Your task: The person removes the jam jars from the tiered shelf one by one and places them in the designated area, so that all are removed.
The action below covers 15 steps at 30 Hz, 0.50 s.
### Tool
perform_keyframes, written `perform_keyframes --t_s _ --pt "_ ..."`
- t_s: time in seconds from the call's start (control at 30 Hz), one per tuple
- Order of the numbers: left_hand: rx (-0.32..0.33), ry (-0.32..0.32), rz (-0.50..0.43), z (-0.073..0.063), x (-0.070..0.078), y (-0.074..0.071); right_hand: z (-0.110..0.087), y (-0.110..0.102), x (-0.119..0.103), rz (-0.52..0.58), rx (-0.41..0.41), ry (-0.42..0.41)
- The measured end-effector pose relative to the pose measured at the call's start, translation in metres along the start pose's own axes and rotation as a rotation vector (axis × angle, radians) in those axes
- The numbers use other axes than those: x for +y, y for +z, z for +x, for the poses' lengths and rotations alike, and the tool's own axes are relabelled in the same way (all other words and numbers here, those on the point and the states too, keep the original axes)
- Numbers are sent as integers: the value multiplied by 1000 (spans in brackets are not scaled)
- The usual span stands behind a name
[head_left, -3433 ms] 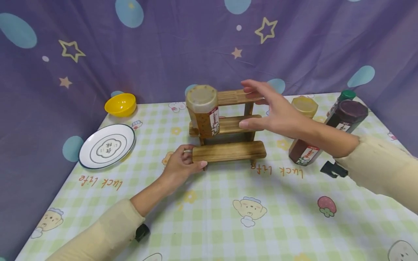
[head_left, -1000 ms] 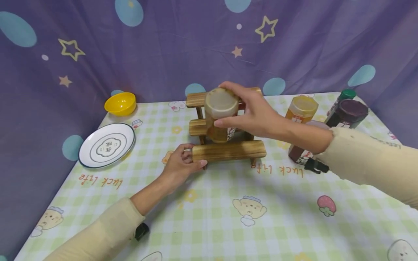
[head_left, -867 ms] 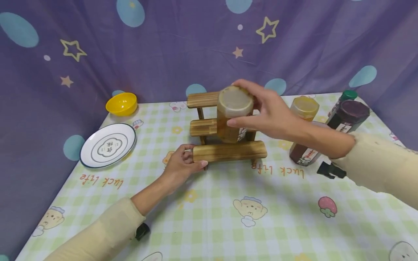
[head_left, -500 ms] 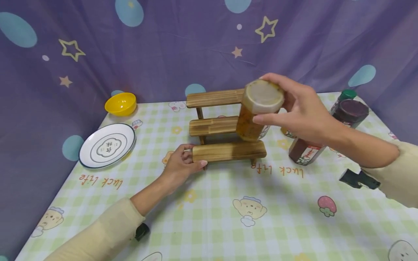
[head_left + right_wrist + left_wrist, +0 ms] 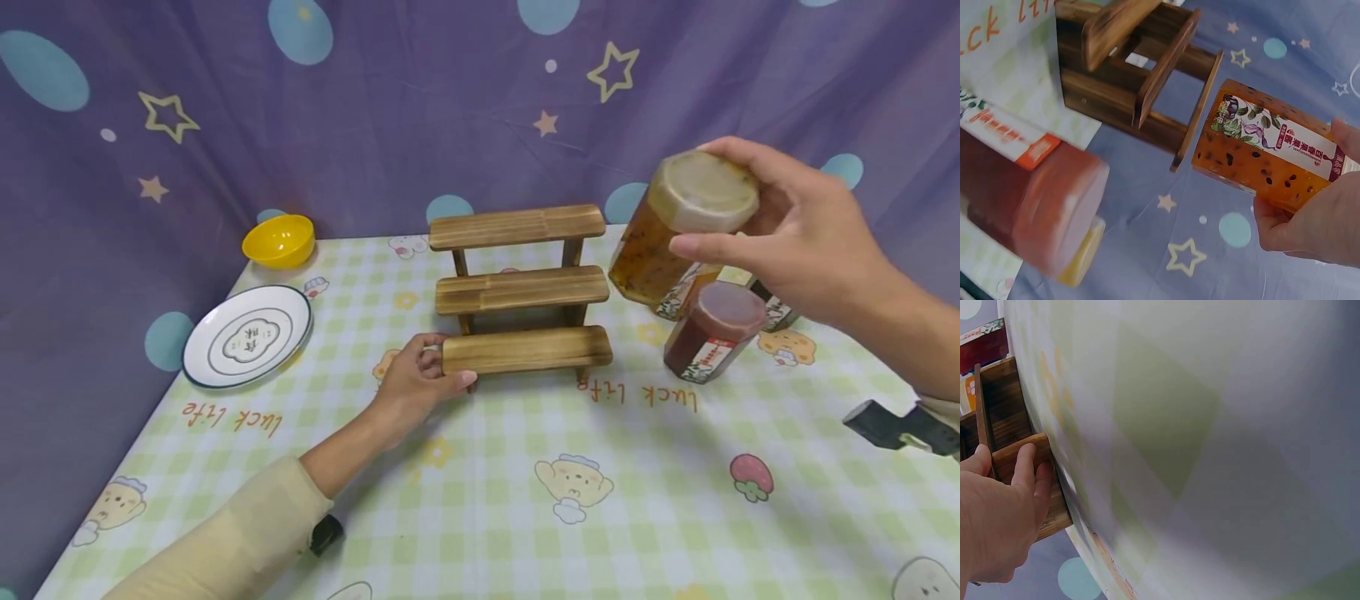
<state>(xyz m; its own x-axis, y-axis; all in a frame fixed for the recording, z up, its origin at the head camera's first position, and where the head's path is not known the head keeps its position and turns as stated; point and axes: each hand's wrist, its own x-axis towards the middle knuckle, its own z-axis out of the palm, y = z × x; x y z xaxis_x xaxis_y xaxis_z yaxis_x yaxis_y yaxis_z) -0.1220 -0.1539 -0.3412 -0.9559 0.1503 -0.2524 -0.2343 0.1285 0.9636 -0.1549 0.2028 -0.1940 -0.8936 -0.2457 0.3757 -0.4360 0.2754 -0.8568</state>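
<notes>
A three-tier wooden shelf rack point(image 5: 525, 350) stands at the middle of the table. My left hand point(image 5: 412, 383) holds the left end of its lowest board, fingers curled at the edge and thumb in front; the left wrist view shows this hand point(image 5: 1004, 515) on the wood. To the right of the rack, my right hand point(image 5: 817, 242) grips a jar of amber jam with dark seeds point(image 5: 648, 254) near its pale lid. The jar is tilted in the air. Its fruit-printed label point(image 5: 1279, 137) shows in the right wrist view, where the fingers partly cover the lid end.
Below the raised jar stands a red-brown jar point(image 5: 697, 342) with a pale lid. Behind it, a yellow-lidded jar point(image 5: 735, 275) and a dark jar point(image 5: 776, 308) are mostly hidden. A yellow bowl point(image 5: 279, 242) and a white plate point(image 5: 247, 337) sit at the left.
The amber jar stood at the rack's left side, apart from my right hand. My right hand has taken hold of it and carried it right, tilting it. My left hand stays on the rack.
</notes>
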Motion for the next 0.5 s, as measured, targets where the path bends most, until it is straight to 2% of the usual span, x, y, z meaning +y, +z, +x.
perform_keyframes --t_s 0.13,0.23,0.33,0.5 --pt "-2 7 -15 0 0 0 -4 -14 5 -136 43 44" --pt "-1 8 -21 1 0 0 -6 -25 10 -159 78 84" --pt "-2 5 -24 0 -1 1 -7 -38 15 -108 119 92" --pt "-1 1 -21 0 -1 1 -8 -58 32 120 178 -42"
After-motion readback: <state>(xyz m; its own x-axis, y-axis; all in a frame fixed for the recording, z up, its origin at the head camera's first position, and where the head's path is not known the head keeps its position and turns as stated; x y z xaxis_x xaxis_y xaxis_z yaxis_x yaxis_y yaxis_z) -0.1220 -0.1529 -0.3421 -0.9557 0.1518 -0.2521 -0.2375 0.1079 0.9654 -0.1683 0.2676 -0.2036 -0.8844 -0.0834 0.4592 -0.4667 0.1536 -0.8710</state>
